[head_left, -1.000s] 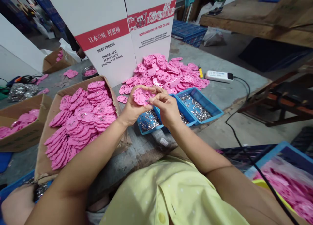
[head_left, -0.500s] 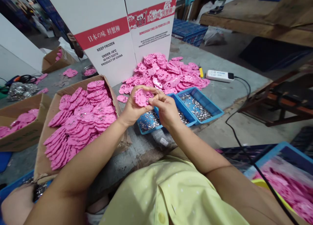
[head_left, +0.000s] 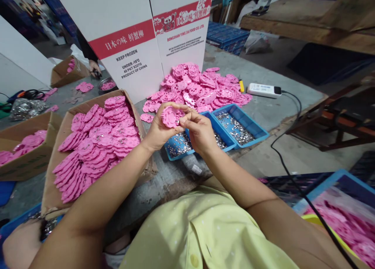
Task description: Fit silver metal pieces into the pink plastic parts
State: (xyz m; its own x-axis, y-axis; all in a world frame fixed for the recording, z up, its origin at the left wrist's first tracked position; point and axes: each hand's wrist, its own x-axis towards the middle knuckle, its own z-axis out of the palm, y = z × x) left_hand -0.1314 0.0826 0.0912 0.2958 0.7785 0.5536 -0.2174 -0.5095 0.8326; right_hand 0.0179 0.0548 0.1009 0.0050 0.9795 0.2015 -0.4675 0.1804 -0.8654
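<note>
My left hand (head_left: 158,130) is closed around a pink plastic piece (head_left: 170,117) with a moulded round outline, its face turned up toward me. My right hand (head_left: 199,130) pinches at the right edge of that piece, where a tiny shiny metal part (head_left: 177,122) shows between thumb and finger. Below the hands sit blue trays (head_left: 249,145) with small metal parts scattered in them. Beyond lies a heap of loose pink pieces (head_left: 202,87). Left of my hands, an open cardboard box (head_left: 50,179) holds stacked rows of pink pieces, some with metal bits on them.
Tall white carton panels (head_left: 129,11) stand behind the heap. A white power strip (head_left: 263,90) with a black cable and a yellow-handled tool (head_left: 241,86) lie to the right. A co-worker's hand (head_left: 94,68) is at the back left, near a bowl (head_left: 107,85) of pink pieces.
Both my hands stay almost in place at the pink piece, the right fingers still at its edge. At the back left, the co-worker's hand has come down to the table.
</note>
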